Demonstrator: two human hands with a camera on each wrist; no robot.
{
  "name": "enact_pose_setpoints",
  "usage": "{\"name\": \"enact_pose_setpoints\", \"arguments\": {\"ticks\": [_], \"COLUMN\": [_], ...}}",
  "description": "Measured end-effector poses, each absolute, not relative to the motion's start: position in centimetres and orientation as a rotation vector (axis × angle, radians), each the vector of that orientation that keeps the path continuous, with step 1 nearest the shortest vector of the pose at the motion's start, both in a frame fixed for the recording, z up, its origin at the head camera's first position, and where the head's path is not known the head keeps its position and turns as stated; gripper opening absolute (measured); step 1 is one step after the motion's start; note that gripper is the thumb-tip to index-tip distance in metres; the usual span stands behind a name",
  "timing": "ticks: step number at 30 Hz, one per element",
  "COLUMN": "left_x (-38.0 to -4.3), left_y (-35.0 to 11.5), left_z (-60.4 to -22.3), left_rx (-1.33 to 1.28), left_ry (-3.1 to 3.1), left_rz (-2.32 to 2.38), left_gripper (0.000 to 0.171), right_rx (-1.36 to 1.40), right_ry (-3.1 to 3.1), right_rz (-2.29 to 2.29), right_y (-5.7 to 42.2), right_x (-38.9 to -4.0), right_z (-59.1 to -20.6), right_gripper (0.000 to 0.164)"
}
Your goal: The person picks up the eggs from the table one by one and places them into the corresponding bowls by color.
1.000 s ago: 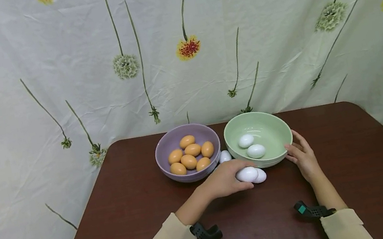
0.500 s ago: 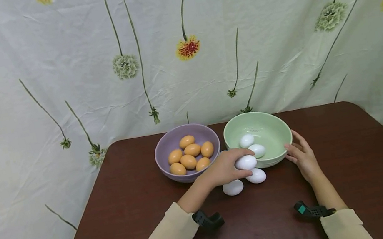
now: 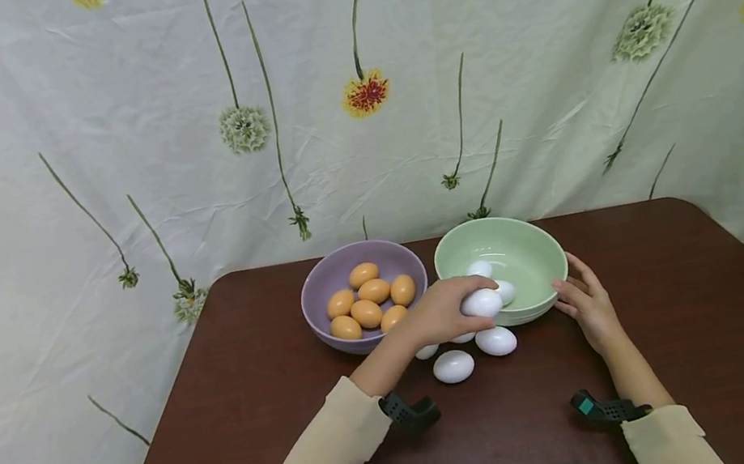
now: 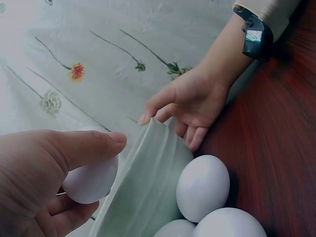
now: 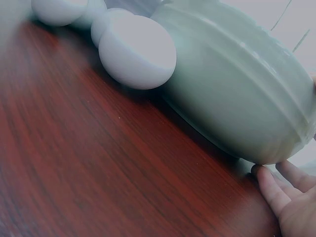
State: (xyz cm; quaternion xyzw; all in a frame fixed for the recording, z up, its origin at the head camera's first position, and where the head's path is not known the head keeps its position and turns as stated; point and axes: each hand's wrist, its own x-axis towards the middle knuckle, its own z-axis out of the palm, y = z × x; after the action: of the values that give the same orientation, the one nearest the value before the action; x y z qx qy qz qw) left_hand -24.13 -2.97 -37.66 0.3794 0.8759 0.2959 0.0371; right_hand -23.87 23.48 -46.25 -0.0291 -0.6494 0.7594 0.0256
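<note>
My left hand holds a white egg between thumb and fingers, over the near left rim of the green bowl. Two other white eggs lie inside that bowl, partly hidden by the hand and the held egg. In the left wrist view, the thumb crosses the top of the held egg. At the bowl's right side, my right hand holds its rim and outer wall. Several white eggs rest on the table before the bowls, including a white egg and another white egg.
A purple bowl with several brown eggs stands left of the green one. Both bowls are near the back of the dark wooden table. Behind the table hangs a pale cloth with flower prints.
My left hand has lifted the white egg from the table up and back to the green bowl's rim. More eggs on the table have come into sight. The right hand has stayed in place.
</note>
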Motion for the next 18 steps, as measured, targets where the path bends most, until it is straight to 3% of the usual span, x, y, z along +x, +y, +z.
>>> {"name": "enact_pose_setpoints", "arguments": {"ticks": [18], "left_x": [-27.8], "left_y": [-0.6], "left_z": [-38.0], "left_rx": [1.085], "left_ry": [2.652], "left_rz": [0.858], "left_gripper": [0.047], "right_rx": [-0.104], "right_ry": [-2.014], "right_rz": [2.345], "right_y": [23.5], "right_x": [-24.0], "right_z": [-46.4], "right_gripper": [0.068]}}
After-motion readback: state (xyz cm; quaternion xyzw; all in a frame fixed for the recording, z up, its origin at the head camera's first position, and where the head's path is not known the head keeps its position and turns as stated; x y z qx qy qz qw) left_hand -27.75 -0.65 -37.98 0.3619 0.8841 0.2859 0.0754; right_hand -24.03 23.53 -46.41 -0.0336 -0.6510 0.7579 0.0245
